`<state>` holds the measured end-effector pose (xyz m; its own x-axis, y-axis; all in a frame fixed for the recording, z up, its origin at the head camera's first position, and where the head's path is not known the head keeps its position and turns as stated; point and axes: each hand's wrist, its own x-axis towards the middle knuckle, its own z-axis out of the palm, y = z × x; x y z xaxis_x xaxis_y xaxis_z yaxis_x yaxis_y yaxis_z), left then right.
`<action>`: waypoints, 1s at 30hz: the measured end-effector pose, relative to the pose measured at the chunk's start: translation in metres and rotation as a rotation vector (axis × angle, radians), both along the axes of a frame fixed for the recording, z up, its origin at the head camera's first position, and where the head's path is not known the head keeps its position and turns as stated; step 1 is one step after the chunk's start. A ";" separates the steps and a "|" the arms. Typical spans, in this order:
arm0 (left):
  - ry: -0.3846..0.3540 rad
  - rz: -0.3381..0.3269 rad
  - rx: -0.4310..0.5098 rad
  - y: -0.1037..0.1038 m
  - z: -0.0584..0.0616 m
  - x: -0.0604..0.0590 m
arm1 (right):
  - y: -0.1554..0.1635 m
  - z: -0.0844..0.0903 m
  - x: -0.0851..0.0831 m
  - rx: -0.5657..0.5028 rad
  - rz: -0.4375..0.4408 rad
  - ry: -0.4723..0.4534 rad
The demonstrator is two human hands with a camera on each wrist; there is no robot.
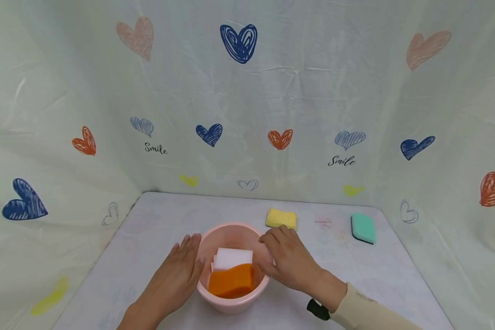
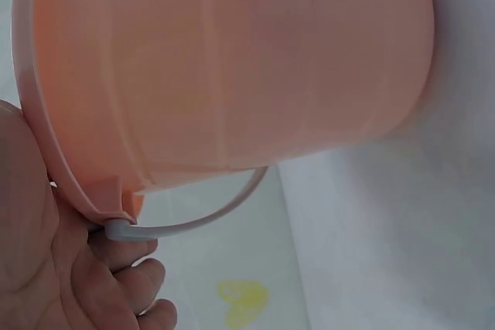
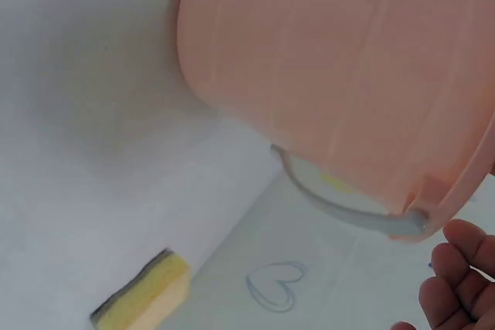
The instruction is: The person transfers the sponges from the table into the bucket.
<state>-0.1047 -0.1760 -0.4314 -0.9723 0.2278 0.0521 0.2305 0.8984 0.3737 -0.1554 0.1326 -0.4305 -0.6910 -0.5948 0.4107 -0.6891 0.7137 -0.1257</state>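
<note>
A pink bucket (image 1: pixel 232 304) stands upright near the front of the table. Inside lie an orange sponge (image 1: pixel 231 281) and white sponge blocks (image 1: pixel 234 258), the orange one nearest me. My left hand (image 1: pixel 176 270) rests against the bucket's left rim, fingers straight and together. In the left wrist view its palm lies by the rim and the grey handle (image 2: pixel 193 227). Over the right rim is my right hand (image 1: pixel 290 259), its fingers loosely bent with nothing visible in them. The right wrist view shows those fingers (image 3: pixel 456 276) just off the rim, beside the handle (image 3: pixel 340 210).
A yellow sponge (image 1: pixel 281 219) with a dark underside lies behind the right hand. Farther right is a green sponge (image 1: pixel 363 228) with a dark base. A pale curtain (image 1: pixel 297 101) printed with hearts surrounds the white table (image 1: pixel 321 256) at the back and sides.
</note>
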 end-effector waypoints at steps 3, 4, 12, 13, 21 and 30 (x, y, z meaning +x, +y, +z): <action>0.011 -0.001 -0.005 0.001 -0.001 0.000 | 0.011 0.002 -0.006 -0.007 -0.063 0.019; 0.011 -0.001 -0.005 0.001 -0.001 0.000 | 0.015 0.002 -0.009 -0.008 -0.079 0.030; -0.004 0.008 0.000 0.002 0.000 0.000 | 0.054 -0.004 -0.039 -0.064 -0.197 0.189; -0.006 0.010 0.002 0.002 0.000 0.000 | 0.059 -0.008 -0.042 -0.070 -0.219 0.200; -0.001 0.012 0.005 0.002 0.000 0.000 | 0.101 -0.043 -0.065 -0.094 -0.459 0.187; -0.013 0.031 0.011 0.001 0.000 0.001 | 0.138 -0.054 -0.074 -0.143 -0.670 0.053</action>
